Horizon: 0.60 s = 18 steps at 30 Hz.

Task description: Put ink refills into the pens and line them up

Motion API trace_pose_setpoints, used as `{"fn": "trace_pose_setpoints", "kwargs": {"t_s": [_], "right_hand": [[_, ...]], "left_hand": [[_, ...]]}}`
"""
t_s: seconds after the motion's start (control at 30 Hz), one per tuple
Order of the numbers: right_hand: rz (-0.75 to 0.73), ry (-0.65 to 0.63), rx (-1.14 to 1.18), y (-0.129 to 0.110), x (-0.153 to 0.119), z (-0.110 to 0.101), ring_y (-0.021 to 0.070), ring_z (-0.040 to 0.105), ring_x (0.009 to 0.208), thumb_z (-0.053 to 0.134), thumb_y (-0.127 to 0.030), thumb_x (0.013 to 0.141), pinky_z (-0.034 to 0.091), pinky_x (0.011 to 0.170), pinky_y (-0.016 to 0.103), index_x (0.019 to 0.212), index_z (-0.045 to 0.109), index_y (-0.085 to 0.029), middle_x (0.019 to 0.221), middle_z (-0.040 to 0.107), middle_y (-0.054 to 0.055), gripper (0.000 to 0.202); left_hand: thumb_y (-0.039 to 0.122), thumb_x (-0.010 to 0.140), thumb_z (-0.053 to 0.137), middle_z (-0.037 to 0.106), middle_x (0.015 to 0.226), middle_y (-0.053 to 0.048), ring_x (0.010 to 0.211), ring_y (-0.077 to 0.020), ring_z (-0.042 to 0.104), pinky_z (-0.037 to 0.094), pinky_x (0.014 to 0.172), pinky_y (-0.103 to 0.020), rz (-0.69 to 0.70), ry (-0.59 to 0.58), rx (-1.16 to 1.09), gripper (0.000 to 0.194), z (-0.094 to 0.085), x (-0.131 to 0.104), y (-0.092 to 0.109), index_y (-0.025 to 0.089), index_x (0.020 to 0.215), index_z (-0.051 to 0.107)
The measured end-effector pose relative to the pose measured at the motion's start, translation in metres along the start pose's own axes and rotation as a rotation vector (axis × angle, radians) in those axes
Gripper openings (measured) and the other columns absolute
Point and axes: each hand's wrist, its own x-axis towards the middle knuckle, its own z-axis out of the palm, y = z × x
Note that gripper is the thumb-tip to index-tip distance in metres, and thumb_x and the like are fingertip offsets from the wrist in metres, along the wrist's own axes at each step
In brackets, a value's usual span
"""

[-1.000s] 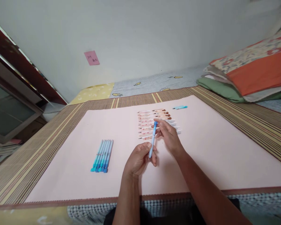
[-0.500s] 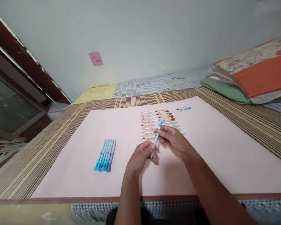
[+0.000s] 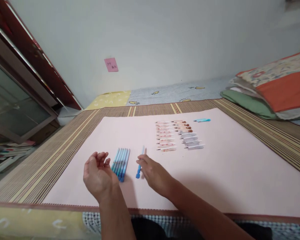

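Note:
My right hand point(image 3: 155, 175) pinches a blue pen point(image 3: 139, 168) near its middle, with its pale end pointing away from me and its blue topper toward me. The pen is low over the pink mat point(image 3: 215, 186), just right of a row of several blue pens point(image 3: 121, 161) lying side by side. My left hand point(image 3: 99, 171) is raised palm up, with loosely curled fingers and nothing in it. It partly covers the lower left of that row.
Several pink-patterned pens point(image 3: 166, 136), brown-topped pens point(image 3: 183, 126) and grey pens point(image 3: 193, 141) lie in stacked rows behind. Two turquoise pens point(image 3: 202, 120) are at the back right. Folded bedding point(image 3: 285, 93) sits on the striped mat point(image 3: 72, 143) at right.
My right hand has carried the blue pen left, beside the row of blue pens. My left hand has let go of it and moved left. The view has shifted slightly.

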Motion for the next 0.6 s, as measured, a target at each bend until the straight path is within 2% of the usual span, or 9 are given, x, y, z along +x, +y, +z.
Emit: {"fn": "trace_pose_setpoints", "kwargs": {"t_s": [0.1, 0.23, 0.33, 0.43, 0.53, 0.6], "right_hand": [[-0.068, -0.094, -0.212, -0.006, 0.012, 0.019, 0.0232, 0.064, 0.106, 0.047, 0.002, 0.088, 0.056, 0.089, 0.037, 0.114, 0.058, -0.014, 0.129, 0.058, 0.015, 0.033], [-0.147, -0.166, -0.343, -0.012, 0.026, 0.030, 0.0232, 0.062, 0.093, 0.048, 0.002, 0.090, 0.054, 0.081, 0.036, 0.105, 0.059, -0.014, 0.118, 0.062, 0.014, 0.024], [-0.152, -0.164, -0.318, -0.011, 0.029, 0.035, 0.0222, 0.061, 0.095, 0.047, 0.000, 0.093, 0.051, 0.083, 0.036, 0.109, 0.059, -0.016, 0.117, 0.062, 0.012, 0.025], [-0.103, -0.141, -0.260, -0.008, 0.027, 0.039, 0.0209, 0.059, 0.099, 0.045, -0.003, 0.096, 0.048, 0.086, 0.034, 0.113, 0.058, -0.018, 0.115, 0.061, 0.010, 0.026], [-0.065, -0.140, -0.237, -0.007, 0.027, 0.042, 0.0204, 0.057, 0.098, 0.046, -0.003, 0.096, 0.047, 0.085, 0.034, 0.112, 0.059, -0.019, 0.111, 0.060, 0.010, 0.027], [-0.054, -0.141, -0.215, -0.008, 0.027, 0.043, 0.0205, 0.057, 0.099, 0.048, -0.002, 0.094, 0.046, 0.085, 0.034, 0.112, 0.059, -0.019, 0.112, 0.059, 0.010, 0.027]], "left_hand": [[0.021, 0.071, 0.062, 0.061, 0.075, 0.002, 0.073, -0.0135, 0.062, 0.041, 0.066, -0.026, -0.014, 0.041, -0.009, 0.014, -0.005, 0.005, 0.000, 0.017, 0.084, 0.063], [0.022, 0.070, 0.063, 0.058, 0.075, 0.003, 0.071, -0.0119, 0.058, 0.040, 0.067, -0.026, -0.022, 0.116, -0.030, 0.015, -0.012, 0.015, 0.002, 0.018, 0.084, 0.062], [0.022, 0.070, 0.063, 0.055, 0.075, 0.003, 0.069, -0.0111, 0.057, 0.039, 0.066, -0.025, -0.028, 0.141, -0.046, 0.015, -0.017, 0.020, 0.002, 0.017, 0.084, 0.060], [0.024, 0.071, 0.062, 0.053, 0.074, 0.004, 0.066, -0.0107, 0.054, 0.039, 0.064, -0.025, -0.023, 0.111, -0.047, 0.015, -0.021, 0.025, 0.000, 0.018, 0.084, 0.057], [0.025, 0.071, 0.062, 0.051, 0.073, 0.004, 0.064, -0.0103, 0.052, 0.037, 0.062, -0.025, -0.024, 0.091, -0.049, 0.015, -0.023, 0.028, -0.002, 0.019, 0.084, 0.056], [0.023, 0.071, 0.062, 0.051, 0.073, 0.004, 0.063, -0.0100, 0.052, 0.037, 0.061, -0.024, -0.045, 0.124, -0.076, 0.015, -0.023, 0.029, -0.001, 0.018, 0.084, 0.057]]}}
